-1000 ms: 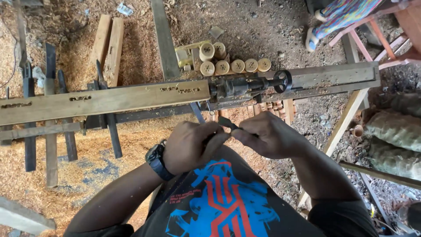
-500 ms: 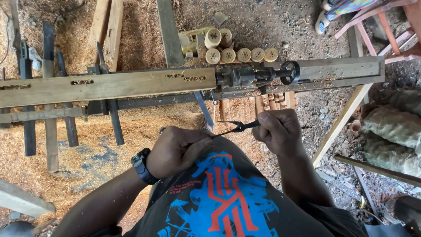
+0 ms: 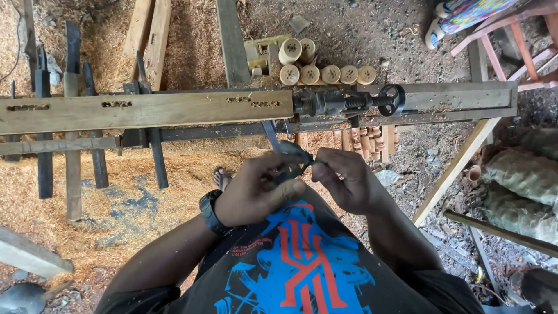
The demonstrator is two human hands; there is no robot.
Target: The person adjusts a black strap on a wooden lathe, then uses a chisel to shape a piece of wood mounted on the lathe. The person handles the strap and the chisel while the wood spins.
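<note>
Together both hands [image 3: 302,183] grip a small dark tool [image 3: 293,161] below the wooden lathe bed [image 3: 145,110].

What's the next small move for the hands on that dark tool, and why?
Probably keep both hands working the small dark tool in place before going back to the long wooden beam. The left hand and right hand both pinch it close to the body, below the metal screw clamp, and neither touches the beam. What exactly the tool is cannot be told.
</note>
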